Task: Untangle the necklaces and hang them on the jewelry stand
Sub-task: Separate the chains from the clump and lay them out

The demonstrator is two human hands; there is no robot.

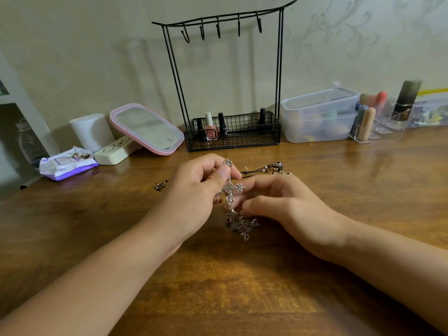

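My left hand [194, 190] pinches a silver cross pendant [230, 186] between thumb and fingers, holding it upright above the wooden table [218, 275]. Its bunched silver chain [240, 224] hangs down to the tabletop. My right hand [278, 202] lies just right of the pendant with fingers curled at the chain below the cross; whether they grip it is hidden. A second necklace on a dark cord with beads [264, 169] lies behind my hands. The black wire jewelry stand [225, 76] stands at the back, its hooks bare.
Nail polish bottles [210, 127] sit in the stand's basket. A pink-framed mirror [148, 128], a white case and a tissue pack [66, 163] are at back left. Clear plastic boxes [320, 115] and a cosmetics organizer [378, 120] are at back right. A small dark piece [161, 185] lies left.
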